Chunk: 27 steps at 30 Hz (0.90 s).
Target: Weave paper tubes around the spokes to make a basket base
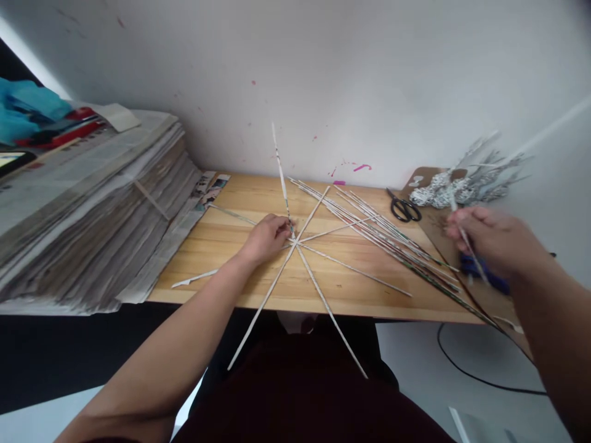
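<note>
Several thin rolled paper sticks (320,289) cross in a star shape on the wooden table, two of them reaching past its front edge. At the crossing, my left hand (269,237) is closed, fingertips pinching the sticks. One paper stick (281,169) rises from there toward the wall. Off to the right, my right hand (496,237) is raised and smeared by motion, its fingers closed around another paper stick (471,249) that slants down past the palm. A pile of loose paper sticks (392,240) lies between the star and my right hand.
Black-handled scissors (405,209) lie near the wall, beside foil-like silvery bundles (443,189) and a brown board (431,227). A blue object (494,280) is partly behind my right hand. On the left stands a tall newspaper stack (115,209) with red and blue items on top.
</note>
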Motion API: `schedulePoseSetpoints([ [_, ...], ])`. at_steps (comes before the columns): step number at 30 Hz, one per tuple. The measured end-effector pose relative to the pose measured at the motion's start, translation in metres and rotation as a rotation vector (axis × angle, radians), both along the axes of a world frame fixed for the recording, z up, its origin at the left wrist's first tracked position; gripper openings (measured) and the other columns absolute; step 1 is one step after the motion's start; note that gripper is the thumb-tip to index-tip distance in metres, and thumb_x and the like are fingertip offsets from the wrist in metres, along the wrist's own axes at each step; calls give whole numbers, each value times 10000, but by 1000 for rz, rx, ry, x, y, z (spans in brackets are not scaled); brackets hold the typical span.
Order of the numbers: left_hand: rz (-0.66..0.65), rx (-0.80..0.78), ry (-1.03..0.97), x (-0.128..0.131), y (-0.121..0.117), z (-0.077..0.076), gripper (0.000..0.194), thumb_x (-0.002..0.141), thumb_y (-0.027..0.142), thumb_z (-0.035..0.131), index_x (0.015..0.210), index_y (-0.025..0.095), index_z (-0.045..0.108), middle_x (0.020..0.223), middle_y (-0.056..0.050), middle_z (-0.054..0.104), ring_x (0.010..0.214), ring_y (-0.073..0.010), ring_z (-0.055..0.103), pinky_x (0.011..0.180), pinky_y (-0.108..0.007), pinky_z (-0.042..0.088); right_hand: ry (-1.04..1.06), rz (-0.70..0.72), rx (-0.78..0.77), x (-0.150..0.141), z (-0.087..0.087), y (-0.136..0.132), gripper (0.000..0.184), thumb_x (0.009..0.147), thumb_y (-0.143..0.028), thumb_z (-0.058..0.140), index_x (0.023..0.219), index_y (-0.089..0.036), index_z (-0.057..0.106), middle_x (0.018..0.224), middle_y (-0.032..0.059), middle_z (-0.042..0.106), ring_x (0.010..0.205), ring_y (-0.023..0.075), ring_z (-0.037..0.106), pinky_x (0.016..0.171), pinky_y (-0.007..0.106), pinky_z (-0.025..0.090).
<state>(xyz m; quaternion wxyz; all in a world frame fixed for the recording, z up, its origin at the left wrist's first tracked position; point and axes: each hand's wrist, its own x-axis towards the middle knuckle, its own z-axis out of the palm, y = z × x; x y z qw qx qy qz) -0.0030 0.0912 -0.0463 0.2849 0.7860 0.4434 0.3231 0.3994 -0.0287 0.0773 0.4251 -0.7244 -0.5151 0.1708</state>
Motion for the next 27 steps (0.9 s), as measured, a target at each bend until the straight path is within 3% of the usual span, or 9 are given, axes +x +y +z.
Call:
schedulePoseSetpoints([
  [3,-8,12,-6,0,0,0,135,860,172,578,928,207,691,1046,-63,674,897,-173,653,859,-313,554,500,81,63,-19,4,10,256,770,-456,768,744,-275,591,750,20,649,581,158,520,498,313,393],
  [7,1,-9,-5,0,0,0,114,845,177,584,890,195,687,1055,-64,681,828,-156,655,807,-295,559,662,129,181,-68,-12,36,270,784,-358,775,745,-245,533,770,-6,670,602,115,569,519,246,461],
  [11,14,-31,-37,1,-1,-1,130,835,196,590,912,182,695,1035,-66,667,753,-135,640,770,-289,559,694,-47,210,-108,-42,76,213,876,-302,692,819,-235,497,716,-39,654,566,91,618,517,198,517],
  [15,26,-43,-59,1,-2,2,107,818,193,619,894,185,693,966,-46,654,718,-123,623,738,-270,551,701,-146,183,-122,-63,104,130,934,-218,592,858,-226,487,731,-44,662,552,75,643,540,182,560],
  [23,61,-56,-72,2,-4,6,220,804,179,673,1021,172,712,889,-33,622,720,-131,603,722,-272,527,655,-131,153,-129,-74,109,103,947,-176,554,877,-223,494,716,-46,672,541,72,652,535,167,568],
  [27,56,-68,-66,2,-5,6,92,809,172,666,889,174,710,886,-26,622,701,-119,590,718,-266,521,700,-126,46,-139,-74,107,106,956,-190,576,884,-211,502,733,-26,701,553,84,671,506,168,547],
])
